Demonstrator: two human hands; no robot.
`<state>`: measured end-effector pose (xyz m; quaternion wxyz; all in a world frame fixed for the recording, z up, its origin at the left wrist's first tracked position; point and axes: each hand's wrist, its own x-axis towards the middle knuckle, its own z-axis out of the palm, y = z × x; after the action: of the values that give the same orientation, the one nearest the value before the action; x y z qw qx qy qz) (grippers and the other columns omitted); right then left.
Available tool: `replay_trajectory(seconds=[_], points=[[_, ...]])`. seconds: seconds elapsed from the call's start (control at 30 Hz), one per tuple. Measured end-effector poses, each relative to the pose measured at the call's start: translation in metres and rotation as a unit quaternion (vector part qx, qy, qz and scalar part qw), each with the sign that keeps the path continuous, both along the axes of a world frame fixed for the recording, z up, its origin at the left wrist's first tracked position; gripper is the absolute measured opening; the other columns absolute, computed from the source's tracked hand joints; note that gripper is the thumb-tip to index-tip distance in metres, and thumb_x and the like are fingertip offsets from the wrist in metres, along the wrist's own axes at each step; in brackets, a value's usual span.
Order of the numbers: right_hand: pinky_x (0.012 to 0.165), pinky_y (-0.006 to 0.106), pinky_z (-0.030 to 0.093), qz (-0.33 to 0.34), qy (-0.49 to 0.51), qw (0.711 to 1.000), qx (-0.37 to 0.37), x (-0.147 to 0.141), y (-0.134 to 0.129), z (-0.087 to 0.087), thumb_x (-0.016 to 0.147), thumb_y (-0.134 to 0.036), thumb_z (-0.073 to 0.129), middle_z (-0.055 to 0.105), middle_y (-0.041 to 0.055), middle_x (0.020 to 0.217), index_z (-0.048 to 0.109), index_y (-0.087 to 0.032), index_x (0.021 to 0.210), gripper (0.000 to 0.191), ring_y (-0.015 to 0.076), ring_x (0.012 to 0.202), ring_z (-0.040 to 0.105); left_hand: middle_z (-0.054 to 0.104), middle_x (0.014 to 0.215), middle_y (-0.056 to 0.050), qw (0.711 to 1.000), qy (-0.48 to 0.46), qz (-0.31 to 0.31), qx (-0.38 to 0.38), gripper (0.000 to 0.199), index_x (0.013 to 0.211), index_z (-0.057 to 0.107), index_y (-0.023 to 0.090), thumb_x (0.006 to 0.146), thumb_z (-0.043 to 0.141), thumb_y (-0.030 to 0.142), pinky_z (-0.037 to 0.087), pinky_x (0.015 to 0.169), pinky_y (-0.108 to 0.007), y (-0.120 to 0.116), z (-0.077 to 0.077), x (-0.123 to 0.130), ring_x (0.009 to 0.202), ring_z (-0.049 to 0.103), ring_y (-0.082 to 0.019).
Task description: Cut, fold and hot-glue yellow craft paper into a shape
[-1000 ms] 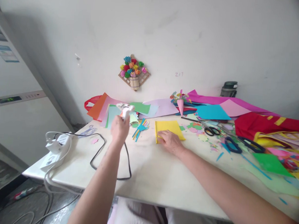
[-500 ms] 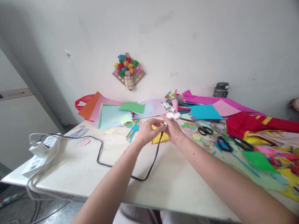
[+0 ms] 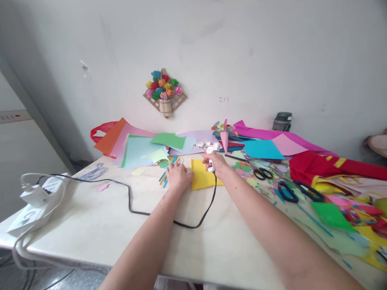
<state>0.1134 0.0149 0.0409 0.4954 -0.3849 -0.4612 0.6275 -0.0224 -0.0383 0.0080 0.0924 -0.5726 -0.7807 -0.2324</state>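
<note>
My right hand [image 3: 217, 164] is wrapped round the handle of a white hot glue gun [image 3: 212, 147], whose nozzle points left. A black cord [image 3: 206, 212] runs down from its handle. Below the gun lies a yellow paper sheet [image 3: 200, 176], flat on the table and partly behind my right hand. My left hand [image 3: 179, 175] rests low at the sheet's left edge, fingers outstretched beside blue and yellow paper strips [image 3: 163, 178]. It partly covers the strips, and I see nothing held in it.
Coloured paper sheets [image 3: 141, 151] lie along the wall. Scissors [image 3: 287, 191], paper scraps and a red cloth [image 3: 322, 164] spread over the right side. A pink paper cone [image 3: 224, 140] stands at the back. On the left, a white power strip [image 3: 37, 210] sits at the table's edge.
My left hand has come away from the glue gun's handle and moved left and down to the strips. My right hand keeps the gun, now turned more sideways. The yellow sheet shows more.
</note>
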Motion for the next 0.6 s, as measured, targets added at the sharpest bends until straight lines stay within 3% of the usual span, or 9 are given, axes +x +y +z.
replay_trajectory(seconds=[0.2,0.4,0.6], points=[[0.031,0.02,0.036,-0.008,-0.046,0.999,-0.003,-0.002,0.002,-0.019,0.068,-0.017,0.058,0.057,0.0,0.046,0.052,-0.012,0.073,0.01,0.0069,0.029,0.041,0.059,0.103,-0.007,1.0,-0.002,-0.002,-0.013,0.016,0.071,0.064,0.022,0.068,0.051,0.032,0.034,0.084,-0.038,0.004,-0.005,-0.005,0.104,0.043,-0.026],[0.03,0.02,0.036,-0.013,-0.085,0.996,-0.004,-0.002,0.004,-0.024,0.068,-0.017,0.058,0.057,-0.0004,0.046,0.053,-0.012,0.072,0.008,0.007,0.028,0.041,0.062,0.1,-0.004,1.0,-0.015,0.002,-0.026,0.019,0.071,0.066,0.023,0.07,0.047,0.025,0.038,0.08,-0.033,0.006,-0.003,-0.006,0.099,0.048,-0.023],[0.035,0.018,0.041,-0.028,-0.144,0.989,0.022,-0.005,0.011,-0.032,0.063,-0.018,0.062,0.059,0.0016,0.052,0.056,-0.011,0.071,0.013,0.0115,0.042,0.056,0.064,0.096,-0.003,1.0,0.009,-0.015,0.0,0.019,0.068,0.066,0.024,0.068,0.048,0.022,0.038,0.079,-0.033,0.007,-0.004,-0.008,0.099,0.048,-0.023]])
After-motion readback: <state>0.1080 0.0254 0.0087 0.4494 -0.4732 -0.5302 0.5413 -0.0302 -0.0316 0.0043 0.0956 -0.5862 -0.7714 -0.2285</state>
